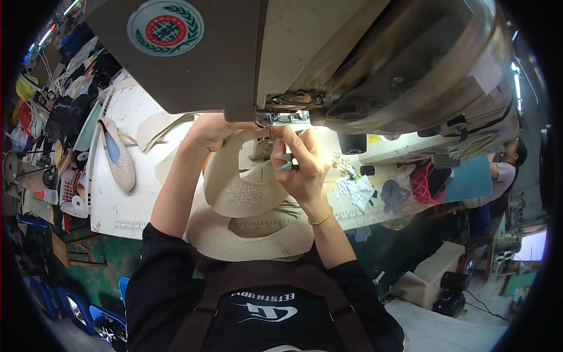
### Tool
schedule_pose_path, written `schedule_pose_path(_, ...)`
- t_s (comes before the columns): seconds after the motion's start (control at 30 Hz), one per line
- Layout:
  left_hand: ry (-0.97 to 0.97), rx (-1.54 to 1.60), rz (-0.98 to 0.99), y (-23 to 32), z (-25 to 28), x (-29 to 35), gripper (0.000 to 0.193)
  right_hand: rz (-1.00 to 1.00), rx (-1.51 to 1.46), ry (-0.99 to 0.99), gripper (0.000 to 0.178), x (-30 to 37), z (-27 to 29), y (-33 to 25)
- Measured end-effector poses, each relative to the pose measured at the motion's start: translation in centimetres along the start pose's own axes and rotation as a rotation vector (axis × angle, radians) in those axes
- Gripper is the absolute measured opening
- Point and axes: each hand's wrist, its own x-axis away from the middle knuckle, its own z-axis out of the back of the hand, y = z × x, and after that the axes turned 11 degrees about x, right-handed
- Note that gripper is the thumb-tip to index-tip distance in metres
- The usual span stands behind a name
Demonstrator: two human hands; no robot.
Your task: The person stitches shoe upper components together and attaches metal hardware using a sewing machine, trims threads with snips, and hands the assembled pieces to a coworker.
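A cream shoe upper [240, 190] with a woven-pattern toe lies under the needle area of a sewing machine [272, 114]. My left hand [214, 130] grips the upper's far left edge, its fingertips partly hidden by the machine head. Beside the needle, my right hand [304, 161] is closed, thumb and forefinger pinched at the upper's edge. Tucked in that same hand is a small pointed metal tool [286, 162], which looks like thread snips. Nearer my body rests a stack of similar cream uppers [252, 246], partly covered by the worked one.
On the white table [111, 205] at left stand a woven beige shoe [117, 155] and loose cream pieces [158, 129]. Right of the machine lie a crumpled cloth [356, 190] and a pink basket [428, 182]. Another person [504, 170] sits far right.
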Motion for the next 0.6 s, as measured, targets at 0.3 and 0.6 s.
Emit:
schedule_pose_path(0.3,-0.022,-0.03,-0.043,-0.3,1.9,-1.5,0.023,0.03,-0.007,0.069,0.03,-0.1,-0.1,-0.1)
schedule_pose_path(0.6,-0.021,-0.217,-0.21,-0.3,1.9,-1.5,0.013,-0.28,-0.103,0.293,0.008,1.3,-0.2,1.7)
